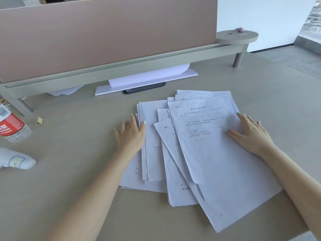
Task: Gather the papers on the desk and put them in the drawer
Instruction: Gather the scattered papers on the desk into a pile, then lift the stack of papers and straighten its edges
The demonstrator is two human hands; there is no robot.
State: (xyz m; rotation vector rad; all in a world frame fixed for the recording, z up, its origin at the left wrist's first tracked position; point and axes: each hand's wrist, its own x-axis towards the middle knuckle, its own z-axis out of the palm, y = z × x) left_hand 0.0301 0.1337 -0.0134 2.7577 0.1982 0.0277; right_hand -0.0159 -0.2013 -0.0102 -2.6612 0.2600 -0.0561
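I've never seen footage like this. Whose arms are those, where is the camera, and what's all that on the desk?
No machine here: a person wears a camera on the head, looking down at their own bare arms. The left hand and right hand lie open and flat at either side of a loose pile of printed papers on the desk, gripping nothing. At the left edge are a water bottle, a small binder clip and a white handheld device. More paper sits under the divider.

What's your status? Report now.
Left hand open at papers' left edge. Right hand flat on top sheet. Papers fanned, unstacked. Drawer unseen.
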